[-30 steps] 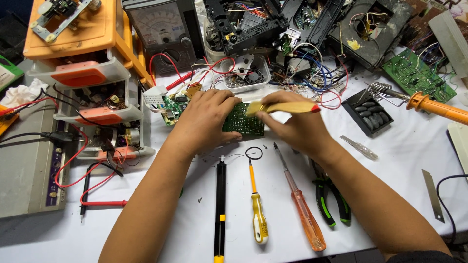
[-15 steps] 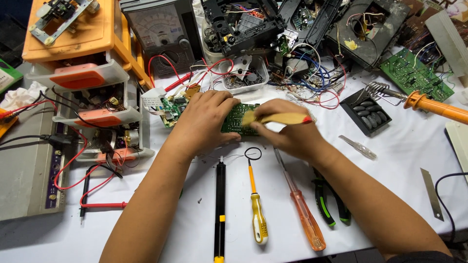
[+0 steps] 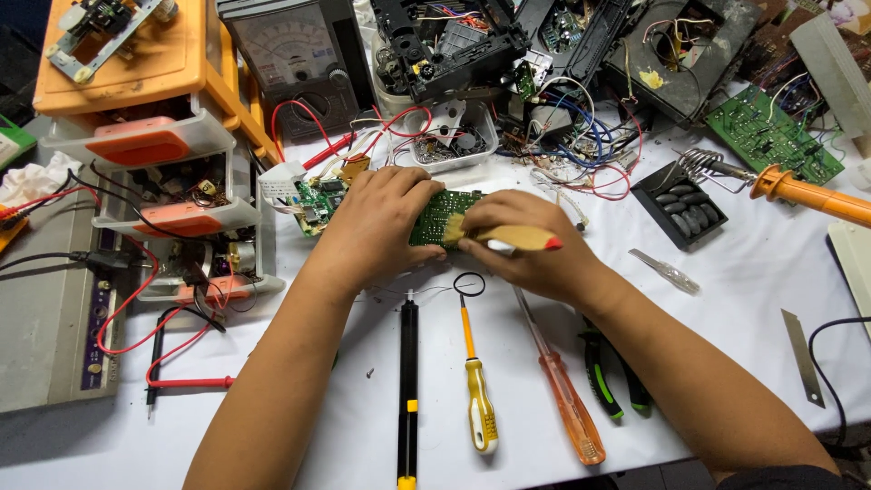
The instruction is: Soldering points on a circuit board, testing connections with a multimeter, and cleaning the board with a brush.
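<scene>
My left hand [image 3: 376,227] grips a small green circuit board [image 3: 437,216] and holds it just above the white table. My right hand [image 3: 531,245] holds a paintbrush with a pale wooden handle and red tip [image 3: 522,239]; its bristles rest on the board's right part. Just in front of my hands lie a yellow-handled screwdriver [image 3: 476,399], an orange-handled screwdriver [image 3: 567,404], a black and yellow tool [image 3: 408,390] and green-handled pliers [image 3: 603,372].
Orange and clear parts drawers [image 3: 154,136] stand at the left, an analogue meter [image 3: 290,63] behind. Dismantled electronics and tangled wires [image 3: 581,136] crowd the back. A soldering iron [image 3: 807,195], another green board [image 3: 771,136], a black keypad [image 3: 680,213] and a blade [image 3: 803,354] lie to the right.
Both hands have shifted a little toward me with the board. The brush has moved across the board, its handle now lying lower and pointing right.
</scene>
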